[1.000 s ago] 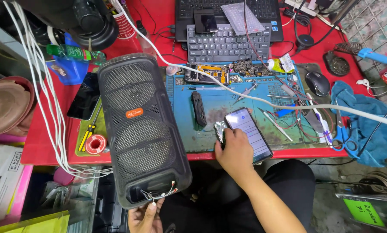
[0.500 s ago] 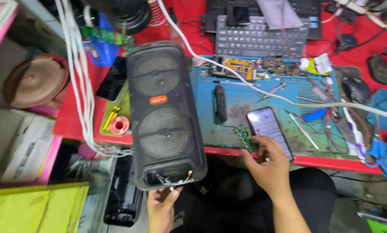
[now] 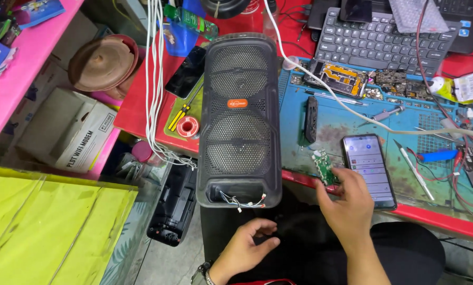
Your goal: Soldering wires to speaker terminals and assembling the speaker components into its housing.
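Black speaker cabinet [image 3: 240, 119] lies grille-up overhanging the bench edge, bottom bay open with wires dangling; left hand [image 3: 245, 248] curled empty below it, right hand [image 3: 346, 203] fingertips pinching green circuit board [image 3: 322, 166] beside phone [image 3: 369, 169], board not yet fitted.

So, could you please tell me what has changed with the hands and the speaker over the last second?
The left hand has let go of the black speaker's near end and now sits open just below it, off the dangling wires. The right hand stayed by the small green circuit board beside the lit phone. The speaker still lies across the table edge.
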